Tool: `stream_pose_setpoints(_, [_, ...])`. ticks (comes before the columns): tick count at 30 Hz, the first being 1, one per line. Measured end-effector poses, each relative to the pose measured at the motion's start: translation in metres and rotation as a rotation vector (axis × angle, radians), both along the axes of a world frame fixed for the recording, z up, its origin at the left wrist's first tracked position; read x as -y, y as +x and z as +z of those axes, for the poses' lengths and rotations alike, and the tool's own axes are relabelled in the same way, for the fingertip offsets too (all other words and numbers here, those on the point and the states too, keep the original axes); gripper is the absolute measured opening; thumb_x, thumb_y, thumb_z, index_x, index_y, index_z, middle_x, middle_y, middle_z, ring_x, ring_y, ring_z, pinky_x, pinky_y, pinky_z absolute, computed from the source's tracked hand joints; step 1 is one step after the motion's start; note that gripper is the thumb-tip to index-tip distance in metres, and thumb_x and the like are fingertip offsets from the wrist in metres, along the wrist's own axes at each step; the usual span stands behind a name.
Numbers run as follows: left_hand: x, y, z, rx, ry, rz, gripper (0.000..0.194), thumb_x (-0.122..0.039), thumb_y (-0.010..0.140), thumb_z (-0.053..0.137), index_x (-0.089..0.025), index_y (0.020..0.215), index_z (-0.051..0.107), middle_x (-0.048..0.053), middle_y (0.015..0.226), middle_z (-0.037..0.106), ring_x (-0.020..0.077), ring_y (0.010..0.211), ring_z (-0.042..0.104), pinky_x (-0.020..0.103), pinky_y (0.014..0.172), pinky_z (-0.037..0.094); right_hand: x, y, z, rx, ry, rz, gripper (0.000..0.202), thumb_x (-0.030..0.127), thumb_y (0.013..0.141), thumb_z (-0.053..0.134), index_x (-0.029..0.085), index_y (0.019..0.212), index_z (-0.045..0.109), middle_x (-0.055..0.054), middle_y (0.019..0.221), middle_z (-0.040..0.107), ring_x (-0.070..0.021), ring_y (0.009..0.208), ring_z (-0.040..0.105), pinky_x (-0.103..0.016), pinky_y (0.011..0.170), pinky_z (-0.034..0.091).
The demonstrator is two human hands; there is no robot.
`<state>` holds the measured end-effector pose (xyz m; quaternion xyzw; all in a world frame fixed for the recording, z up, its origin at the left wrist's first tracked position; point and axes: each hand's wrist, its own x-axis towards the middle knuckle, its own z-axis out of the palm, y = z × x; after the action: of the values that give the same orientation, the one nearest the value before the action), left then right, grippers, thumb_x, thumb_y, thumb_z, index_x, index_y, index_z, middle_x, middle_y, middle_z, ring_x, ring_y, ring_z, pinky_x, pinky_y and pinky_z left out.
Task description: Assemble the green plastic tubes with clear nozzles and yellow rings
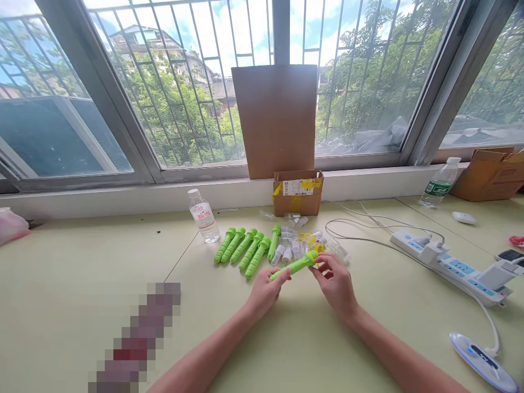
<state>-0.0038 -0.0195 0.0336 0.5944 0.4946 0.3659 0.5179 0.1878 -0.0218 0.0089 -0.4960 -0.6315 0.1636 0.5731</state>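
A green threaded tube [299, 265] is tilted between my hands, its screw end up and to the right. My left hand [267, 288] is closed around its lower end, thumb along the side. My right hand [333, 281] pinches the threaded end, where a yellow ring [311, 257] appears to sit around the neck; its fingertips are partly hidden. Just beyond, several similar green tubes [257, 258] lie side by side on the table. Near my right hand is a loose pile of clear and white plastic caps [287, 252] with yellow rings [307, 237] among them.
A small cardboard box [298, 204] stands behind the pile, before a tall cardboard sheet [278, 120]. A water bottle [204, 218] is at left, another bottle [440, 185] at far right. Cables run to a power strip [454, 267]; a white oval device [483, 360] lies nearer.
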Motion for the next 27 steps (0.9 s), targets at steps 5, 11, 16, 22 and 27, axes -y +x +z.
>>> stream_pose_setpoints(5, [-0.005, -0.005, 0.002, 0.145, -0.170, -0.049, 0.051, -0.061, 0.083, 0.044, -0.015, 0.068, 0.058, -0.009, 0.037, 0.025, 0.0053, 0.032, 0.019, 0.022, 0.037, 0.016, 0.001, -0.002, 0.001, 0.012, -0.005, 0.020, 0.016, 0.035, 0.084, 0.061, 0.019, 0.083, 0.057, -0.006, 0.095, 0.060, -0.0123, 0.058, 0.059, -0.026, 0.048, 0.050])
stream_pose_setpoints(11, [-0.004, -0.005, 0.004, 0.010, -0.078, -0.066, 0.046, -0.061, 0.083, 0.045, -0.016, 0.078, 0.056, -0.008, 0.042, 0.033, 0.0065, 0.035, 0.027, 0.020, 0.039, 0.022, -0.001, 0.000, -0.003, 0.003, 0.026, -0.010, 0.019, 0.037, 0.084, 0.061, 0.019, 0.081, 0.058, -0.006, 0.093, 0.063, -0.0101, 0.050, 0.054, -0.026, 0.045, 0.048])
stream_pose_setpoints(16, [-0.002, -0.002, 0.001, -0.131, 0.300, 0.023, 0.034, -0.049, 0.076, 0.063, -0.019, 0.086, 0.050, -0.006, 0.061, 0.046, 0.0087, 0.053, 0.039, 0.020, 0.051, 0.031, -0.003, 0.002, -0.005, 0.001, 0.027, -0.035, 0.022, 0.041, 0.084, 0.060, 0.019, 0.083, 0.060, -0.007, 0.094, 0.064, -0.0106, 0.050, 0.052, -0.027, 0.045, 0.049])
stream_pose_setpoints(22, [-0.004, -0.004, -0.006, -0.209, 0.400, 0.103, 0.032, -0.048, 0.077, 0.061, -0.018, 0.073, 0.052, -0.006, 0.058, 0.039, 0.0084, 0.052, 0.034, 0.021, 0.049, 0.027, -0.003, 0.001, -0.002, -0.031, -0.027, 0.001, 0.026, 0.045, 0.082, 0.061, 0.019, 0.083, 0.061, -0.008, 0.092, 0.065, -0.0121, 0.052, 0.054, -0.028, 0.045, 0.049])
stream_pose_setpoints(27, [-0.005, -0.005, -0.007, -0.232, 0.352, 0.109, 0.035, -0.050, 0.078, 0.061, -0.017, 0.070, 0.052, -0.006, 0.057, 0.039, 0.0082, 0.051, 0.035, 0.021, 0.048, 0.027, -0.002, 0.004, -0.001, -0.036, -0.106, 0.048, 0.026, 0.046, 0.081, 0.062, 0.020, 0.084, 0.062, -0.006, 0.087, 0.065, -0.0138, 0.056, 0.056, -0.027, 0.046, 0.049])
